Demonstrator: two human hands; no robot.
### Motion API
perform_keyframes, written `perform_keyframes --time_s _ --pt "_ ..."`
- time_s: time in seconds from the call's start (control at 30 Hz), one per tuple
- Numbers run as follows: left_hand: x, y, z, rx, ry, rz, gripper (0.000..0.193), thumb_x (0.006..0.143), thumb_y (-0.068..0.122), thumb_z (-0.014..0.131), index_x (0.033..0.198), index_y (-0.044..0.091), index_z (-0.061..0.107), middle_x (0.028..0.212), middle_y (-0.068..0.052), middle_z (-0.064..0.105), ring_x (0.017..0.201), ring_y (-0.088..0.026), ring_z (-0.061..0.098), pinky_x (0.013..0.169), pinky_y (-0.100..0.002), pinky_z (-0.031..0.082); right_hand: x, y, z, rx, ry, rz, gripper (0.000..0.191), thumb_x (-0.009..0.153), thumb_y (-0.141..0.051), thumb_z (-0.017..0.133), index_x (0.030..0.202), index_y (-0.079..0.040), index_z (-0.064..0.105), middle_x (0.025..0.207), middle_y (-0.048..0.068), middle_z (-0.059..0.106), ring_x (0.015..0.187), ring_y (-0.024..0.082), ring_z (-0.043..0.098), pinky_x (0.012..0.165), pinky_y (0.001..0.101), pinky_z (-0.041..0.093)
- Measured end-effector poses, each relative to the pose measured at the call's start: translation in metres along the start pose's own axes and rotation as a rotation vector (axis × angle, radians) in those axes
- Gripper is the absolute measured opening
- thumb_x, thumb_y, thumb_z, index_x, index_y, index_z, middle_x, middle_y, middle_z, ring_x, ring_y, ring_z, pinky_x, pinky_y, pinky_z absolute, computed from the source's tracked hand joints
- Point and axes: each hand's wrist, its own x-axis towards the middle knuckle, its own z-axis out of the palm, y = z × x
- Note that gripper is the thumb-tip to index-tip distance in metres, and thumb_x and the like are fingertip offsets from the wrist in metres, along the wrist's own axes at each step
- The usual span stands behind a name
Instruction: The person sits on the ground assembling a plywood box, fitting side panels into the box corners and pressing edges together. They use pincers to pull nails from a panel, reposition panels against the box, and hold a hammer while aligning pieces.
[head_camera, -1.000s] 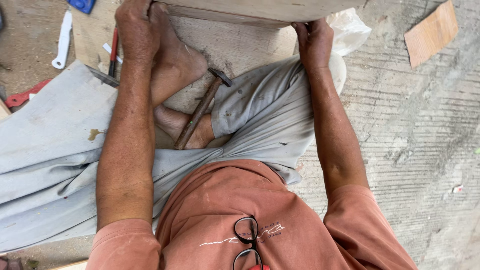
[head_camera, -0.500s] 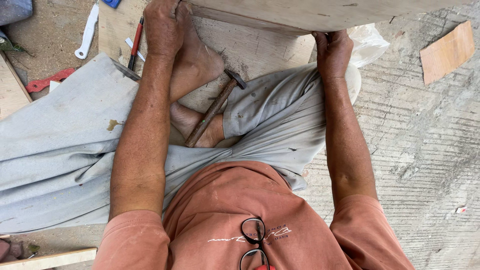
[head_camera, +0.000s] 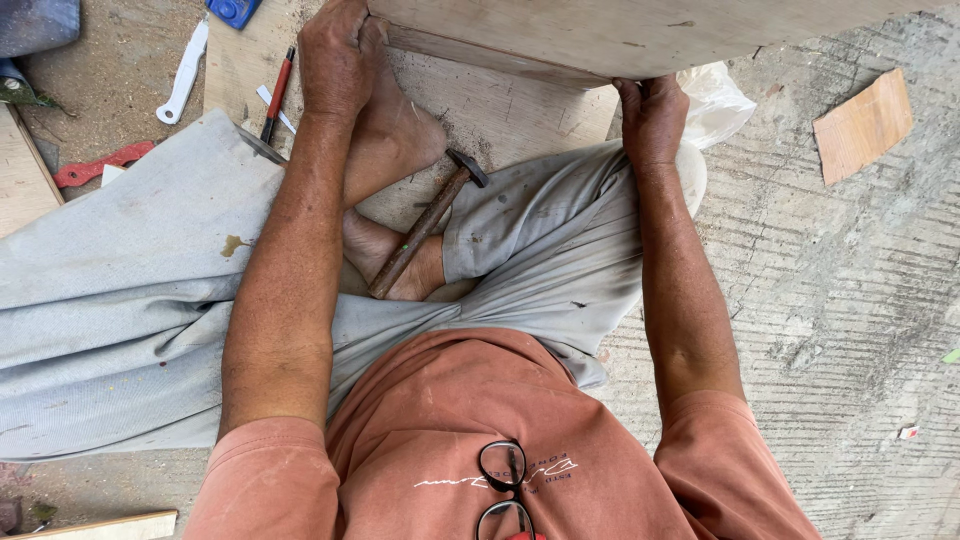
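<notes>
- Nearest the camera, black-framed folded spectacles (head_camera: 503, 490) hang from the neck of a salmon-pink shirt.
- Across the lap, on grey trousers, a rusty steel-headed hammer with a brown wooden handle (head_camera: 424, 225) lies untouched against a bare foot, its long axis slanting from lower left up to its head at upper right.
- Beyond it, the left hand (head_camera: 335, 55) curls closed over the near left edge of a large pale plywood board (head_camera: 620, 35); the right hand (head_camera: 652, 115) grips its underside edge, fingers wrapped tight.
- That board's long axis runs left to right across the top of view, its near edge raised above a flat wood sheet (head_camera: 500, 105) on the concrete floor (head_camera: 830, 280).
- Judged from this, the board is being lifted or shifted into place; steadying both ends evenly seems the need.
- Farther left lie a red-handled pencil (head_camera: 277, 92) and a white plastic strip (head_camera: 184, 78).
</notes>
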Motion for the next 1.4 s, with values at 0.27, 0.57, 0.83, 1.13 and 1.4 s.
perform_keyframes --time_s 0.27,0.57,0.83,1.13,1.4 --pt "0.002 0.016 -0.018 -0.167 -0.04 0.027 0.016 0.093 -0.004 0.079 0.106 -0.003 0.07 0.099 -0.018 0.068 0.091 -0.037 0.068 0.08 -0.047 0.056 0.0 -0.002 -0.005 0.037 -0.054 0.154 0.033 0.098 -0.002 0.076 0.127 -0.001 0.06 0.116 0.016 0.078 0.107 0.027 0.078 0.091 0.0387 0.064" --pt "-0.003 0.022 -0.008 -0.217 -0.14 -0.141 0.015 0.09 -0.005 0.078 0.102 -0.003 0.068 0.101 -0.016 0.069 0.093 -0.031 0.07 0.082 -0.043 0.057 -0.009 -0.01 0.0 0.025 -0.026 0.294 0.021 0.098 -0.014 0.074 0.116 -0.002 0.071 0.111 0.014 0.079 0.102 0.024 0.078 0.088 0.0376 0.063" --pt "-0.009 0.022 -0.006 -0.162 -0.109 -0.161 0.013 0.091 -0.006 0.077 0.096 -0.003 0.066 0.098 -0.017 0.067 0.091 -0.033 0.07 0.079 -0.043 0.056 -0.011 -0.011 -0.001 -0.065 -0.036 0.284 0.022 0.101 -0.02 0.072 0.115 -0.003 0.071 0.105 0.015 0.079 0.091 0.025 0.078 0.079 0.0373 0.063" --pt "-0.003 0.02 0.006 -0.182 -0.148 -0.232 0.01 0.089 -0.001 0.069 0.099 -0.001 0.068 0.093 -0.019 0.071 0.087 -0.033 0.072 0.078 -0.041 0.057 -0.009 -0.018 0.022 0.146 0.189 0.368 0.033 0.089 -0.021 0.082 0.113 -0.001 0.071 0.104 0.017 0.078 0.097 0.027 0.078 0.082 0.0373 0.064" --pt "0.004 0.036 0.005 -0.228 -0.196 -0.299 0.019 0.089 -0.003 0.064 0.106 0.002 0.071 0.102 -0.013 0.074 0.095 -0.025 0.074 0.083 -0.035 0.058 0.01 -0.013 0.009 0.226 0.148 0.485 0.026 0.085 -0.015 0.081 0.109 -0.007 0.075 0.095 0.011 0.08 0.087 0.023 0.079 0.078 0.0365 0.06"
